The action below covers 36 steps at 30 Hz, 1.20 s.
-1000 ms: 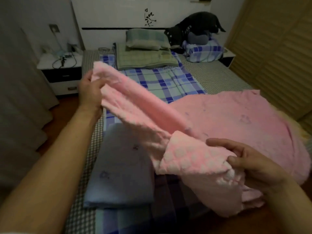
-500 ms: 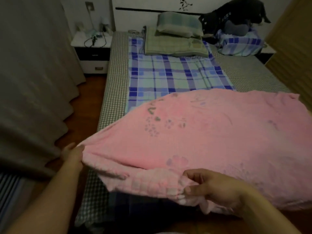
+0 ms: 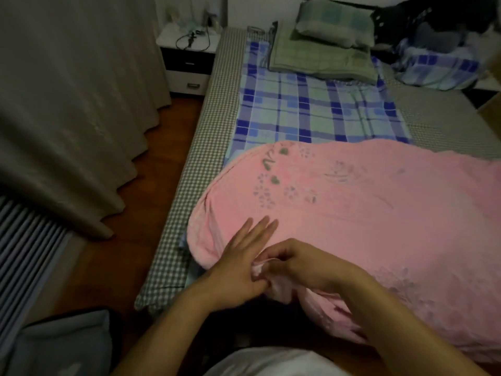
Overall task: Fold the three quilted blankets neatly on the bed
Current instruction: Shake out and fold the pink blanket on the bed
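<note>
A single head-worn camera stands at the foot of the bed (image 3: 187,185), looking down and forward along it toward the pillow (image 3: 333,23) at its head, with the foot end close below.

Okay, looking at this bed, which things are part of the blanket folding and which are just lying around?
Part of the job:
pink blanket, spread over the bed's near end
left hand, flat on it, fingers straight
right hand, pinching its near edge
green folded blanket near the headboard

Just lying about:
pillow
plaid sheet
nightstand with cables
curtain
</note>
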### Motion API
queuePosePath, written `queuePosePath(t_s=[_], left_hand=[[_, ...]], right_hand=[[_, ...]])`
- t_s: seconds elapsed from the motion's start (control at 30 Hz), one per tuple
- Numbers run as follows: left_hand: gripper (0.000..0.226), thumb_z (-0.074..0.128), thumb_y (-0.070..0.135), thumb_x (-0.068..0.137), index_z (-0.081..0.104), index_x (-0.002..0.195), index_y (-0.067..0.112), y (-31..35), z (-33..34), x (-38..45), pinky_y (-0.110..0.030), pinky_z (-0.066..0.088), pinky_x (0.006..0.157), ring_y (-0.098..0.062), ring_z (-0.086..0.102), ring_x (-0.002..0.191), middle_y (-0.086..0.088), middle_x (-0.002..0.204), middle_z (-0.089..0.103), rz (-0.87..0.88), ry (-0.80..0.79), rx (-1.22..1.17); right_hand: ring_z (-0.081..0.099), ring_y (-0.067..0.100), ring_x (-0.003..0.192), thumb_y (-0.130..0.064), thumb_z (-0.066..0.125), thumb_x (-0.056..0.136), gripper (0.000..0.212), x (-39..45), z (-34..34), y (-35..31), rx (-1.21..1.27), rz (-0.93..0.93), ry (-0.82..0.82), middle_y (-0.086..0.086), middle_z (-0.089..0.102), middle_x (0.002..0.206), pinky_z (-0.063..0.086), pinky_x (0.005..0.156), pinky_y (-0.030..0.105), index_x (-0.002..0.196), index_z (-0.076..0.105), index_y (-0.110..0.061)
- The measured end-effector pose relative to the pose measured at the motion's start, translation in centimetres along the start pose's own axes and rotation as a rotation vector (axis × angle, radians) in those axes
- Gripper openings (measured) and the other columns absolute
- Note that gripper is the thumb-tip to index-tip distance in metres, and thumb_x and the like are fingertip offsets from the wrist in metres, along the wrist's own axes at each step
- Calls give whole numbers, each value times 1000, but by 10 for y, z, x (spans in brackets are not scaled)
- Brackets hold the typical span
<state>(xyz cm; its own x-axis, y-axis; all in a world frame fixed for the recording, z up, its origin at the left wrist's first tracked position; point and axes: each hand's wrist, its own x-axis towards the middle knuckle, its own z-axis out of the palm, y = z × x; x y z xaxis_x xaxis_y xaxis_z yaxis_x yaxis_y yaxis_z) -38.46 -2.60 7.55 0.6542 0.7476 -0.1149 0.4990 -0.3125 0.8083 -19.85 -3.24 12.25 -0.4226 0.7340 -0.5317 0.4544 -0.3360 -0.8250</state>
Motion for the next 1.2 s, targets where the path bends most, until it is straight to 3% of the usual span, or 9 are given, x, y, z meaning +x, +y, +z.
queuePosePath(t_s=[0.07, 0.17, 0.33, 0.5, 0.7, 0.93, 1.0, 1.1, 1.2], left_hand=[[91, 66, 28, 79, 14, 150, 54, 7, -5, 4, -24, 9, 122, -4, 19, 148, 22, 154, 35, 92, -13, 264], [54, 54, 49, 80, 42, 132, 49, 27, -11, -8, -33, 52, 88, -21, 65, 105, 3, 114, 69, -128, 90, 390], [31, 56, 23, 79, 72, 104, 33, 65, 13, -53, -12, 48, 70, -3, 64, 84, 15, 95, 73, -320, 614, 92], [29, 66, 9, 84, 71, 107, 27, 87, 10, -99, -32, 50, 68, -20, 65, 85, -1, 94, 73, -531, 895, 214], [41, 62, 17, 88, 65, 127, 29, 62, 2, -142, -42, 50, 74, -39, 64, 97, -15, 111, 71, -749, 609, 757], [22, 53, 13, 87, 66, 104, 11, 28, 30, -124, -39, 44, 71, -37, 57, 92, -13, 106, 55, -796, 615, 716], [25, 46, 10, 90, 64, 106, 14, 37, 51, -109, -39, 41, 79, -36, 57, 100, -10, 115, 51, -673, 646, 598], [46, 39, 18, 86, 66, 122, 19, 78, 97, -88, -36, 49, 89, -31, 66, 103, -8, 119, 66, -179, 471, 418], [67, 37, 47, 83, 40, 148, 34, 125, 137, -81, -39, 53, 88, -29, 67, 108, -6, 117, 72, -86, -14, 416]], right_hand=[[69, 11, 90, -27, 65, 94, 15, -5, 5, 3, -77, -68, 43, 0, 75, 96, 54, 89, 31, 98, 75, -16], [63, 16, 80, -24, 72, 88, 21, -21, 14, 24, 218, -171, 156, 10, 69, 89, 52, 76, 38, 106, 67, -13], [60, 7, 81, -24, 71, 77, 41, -34, 39, 99, -370, -201, 255, -8, 67, 94, 44, 73, 25, 115, 57, -31], [66, 26, 94, -16, 66, 79, 28, -50, 40, 188, -541, -56, 451, 6, 70, 102, 44, 75, 25, 106, 73, -20], [66, 32, 98, -6, 51, 88, 29, -94, 5, 220, -576, 85, 695, 12, 70, 108, 50, 77, 38, 113, 64, -14], [61, 42, 97, 0, 44, 90, 29, -145, -28, 198, -201, 256, 1184, 25, 66, 107, 46, 83, 42, 111, 63, -9], [62, 28, 103, -4, 47, 94, 25, -159, -4, 171, -208, 65, 917, 13, 68, 110, 44, 88, 38, 109, 65, -11], [60, 6, 83, -22, 55, 87, 10, -177, 53, 144, -445, -50, 137, -8, 68, 90, 47, 78, 31, 86, 65, -24], [64, 15, 88, -26, 50, 92, 17, -179, 69, 148, -355, -73, 401, -8, 69, 92, 50, 79, 32, 77, 58, -30]])
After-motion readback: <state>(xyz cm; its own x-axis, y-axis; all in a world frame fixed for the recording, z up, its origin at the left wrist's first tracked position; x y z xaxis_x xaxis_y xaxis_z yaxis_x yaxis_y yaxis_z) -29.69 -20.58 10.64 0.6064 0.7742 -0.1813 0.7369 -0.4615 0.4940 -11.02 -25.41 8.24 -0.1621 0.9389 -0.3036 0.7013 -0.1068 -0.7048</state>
